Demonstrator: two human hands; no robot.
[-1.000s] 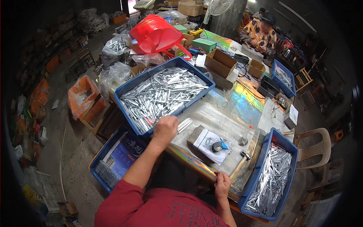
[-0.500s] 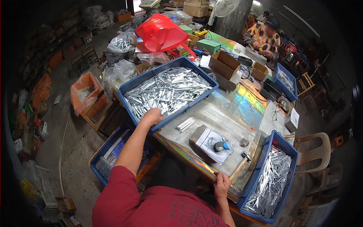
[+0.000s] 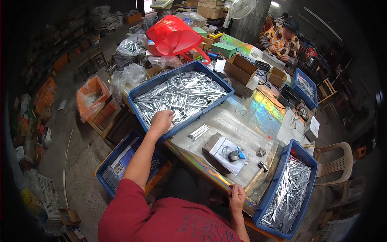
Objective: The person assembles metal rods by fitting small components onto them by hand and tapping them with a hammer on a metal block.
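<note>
My left hand (image 3: 162, 122) is over the near side of a large blue tray (image 3: 130, 105), fingers curled down onto a heap of slim silvery metal pieces (image 3: 183, 94). Its fingertips are partly hidden, and I cannot make out which piece they pinch. Down by the table's front edge my right hand (image 3: 237, 197) is closed, thumb against fingers; whatever it may hold does not show. A short row of metal pieces (image 3: 198, 132) lies on the table beside the tray. Near my right hand a hammer (image 3: 261, 167) rests with its wooden handle toward me.
A block with white paper (image 3: 221, 151) and a round dark-topped container (image 3: 233, 156) sits mid-table. At right stands another blue tray (image 3: 258, 213) of metal pieces, beside a plastic chair (image 3: 340, 161). A red bag (image 3: 173, 36) lies at the back; a person (image 3: 282, 42) sits far right.
My left hand has shifted slightly up and away from the tray's near rim, over the metal pieces. My right hand stays about where it was.
</note>
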